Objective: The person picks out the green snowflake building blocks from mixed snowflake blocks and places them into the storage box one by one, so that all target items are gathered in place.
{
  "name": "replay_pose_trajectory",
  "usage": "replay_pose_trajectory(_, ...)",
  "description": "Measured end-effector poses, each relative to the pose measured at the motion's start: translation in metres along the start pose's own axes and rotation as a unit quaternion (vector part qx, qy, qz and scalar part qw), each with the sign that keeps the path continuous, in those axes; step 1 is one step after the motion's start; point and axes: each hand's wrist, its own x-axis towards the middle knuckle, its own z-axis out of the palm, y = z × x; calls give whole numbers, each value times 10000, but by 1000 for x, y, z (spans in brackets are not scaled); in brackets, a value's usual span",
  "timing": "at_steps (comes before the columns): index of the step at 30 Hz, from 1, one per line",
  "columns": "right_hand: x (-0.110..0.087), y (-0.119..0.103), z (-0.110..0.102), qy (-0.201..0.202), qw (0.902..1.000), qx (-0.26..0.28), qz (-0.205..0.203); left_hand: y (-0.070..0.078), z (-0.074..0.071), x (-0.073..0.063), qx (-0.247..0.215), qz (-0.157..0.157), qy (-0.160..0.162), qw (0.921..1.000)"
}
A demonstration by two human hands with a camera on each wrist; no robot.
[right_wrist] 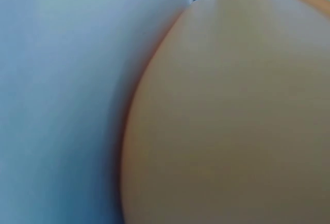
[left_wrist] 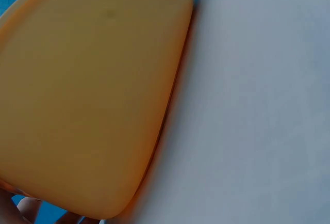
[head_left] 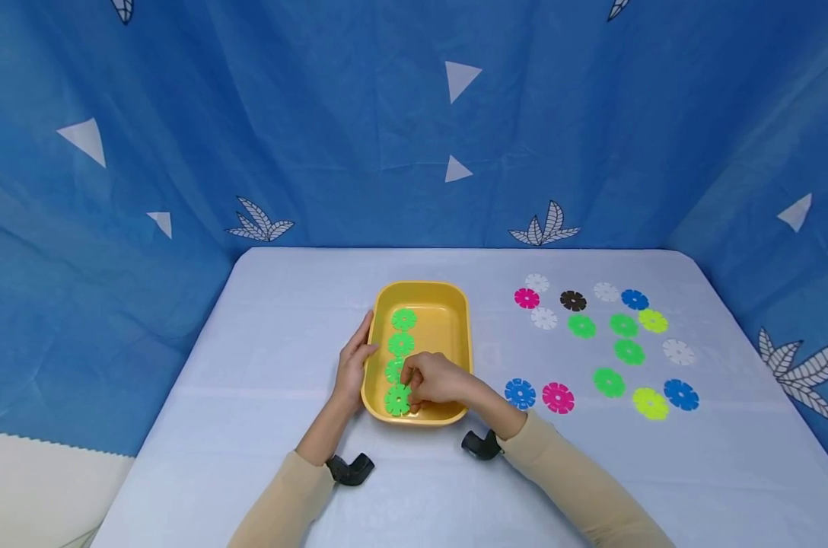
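Observation:
A yellow plastic tray (head_left: 444,335) stands on the table, its outer wall filling much of both wrist views. My left hand (head_left: 351,369) holds its left side, thumb over the rim. Inside, along the left, green notched snowflake discs run in a column: a far disc (head_left: 404,319), a second (head_left: 401,345), a third (head_left: 393,371) partly covered by fingers, and a near disc (head_left: 397,399). My right hand (head_left: 436,378) reaches over the tray's near right part. Its curled fingers pinch at the near disc's edge; the exact contact is partly hidden.
On the table's right lie several loose discs, among them a black disc (head_left: 573,301), a pink disc (head_left: 558,398), a blue disc (head_left: 520,394), a yellow disc (head_left: 651,403) and a white disc (head_left: 678,352). A blue curtain (head_left: 386,122) hangs behind the white table (head_left: 284,327).

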Motion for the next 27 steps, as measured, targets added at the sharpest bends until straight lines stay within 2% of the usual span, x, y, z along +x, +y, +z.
replay_pose_trajectory(14, 0, 1, 1, 153, 9995, -252, -111, 2, 1, 0, -38, 6, 6, 10000)
replay_pose_trajectory(20, -1, -1, -1, 382, 9978, -408, -344, 2, 1, 0, -34, 8, 33, 10000)
replay_pose_trajectory(27, -16, -13, -20, 500, 9958, 36, -769, 0, 1, 1, -59, -52, 113, 9999)
